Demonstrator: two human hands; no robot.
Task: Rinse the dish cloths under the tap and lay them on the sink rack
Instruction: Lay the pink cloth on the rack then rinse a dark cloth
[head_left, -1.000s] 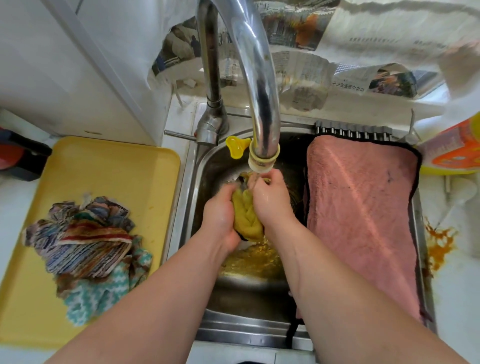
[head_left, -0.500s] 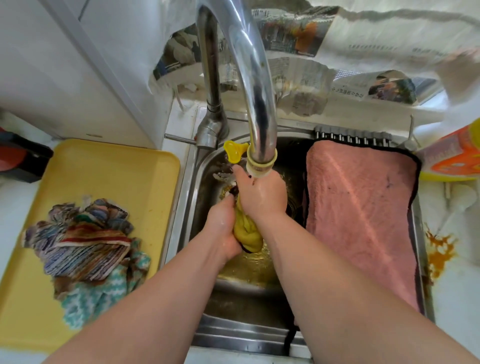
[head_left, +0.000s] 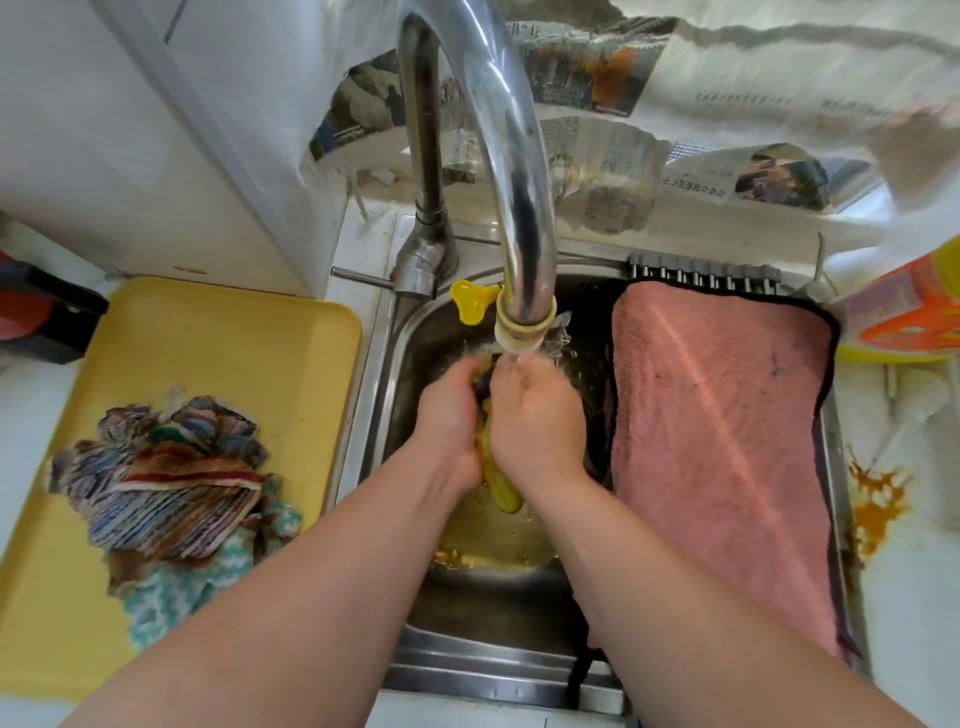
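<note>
While under tap (head_left: 522, 218), hands (head_left: 537, 415) around cloth (head_left: 500, 491)

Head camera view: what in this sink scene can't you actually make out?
Head view:
- Yellow cloth: mostly hidden between the left hand and right hand gripping it; its full shape is unclear.
- Sink rack: covered by the pink towel; only its far bars show.
- Cloth pile on the yellow tray: bunched, so the number of cloths is unclear.
- Orange packet: cut off by the right edge, print blurred.

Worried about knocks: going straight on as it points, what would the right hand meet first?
Likely the tap spout, just beyond the right hand gripping the cloth; it might pass beneath.
</note>
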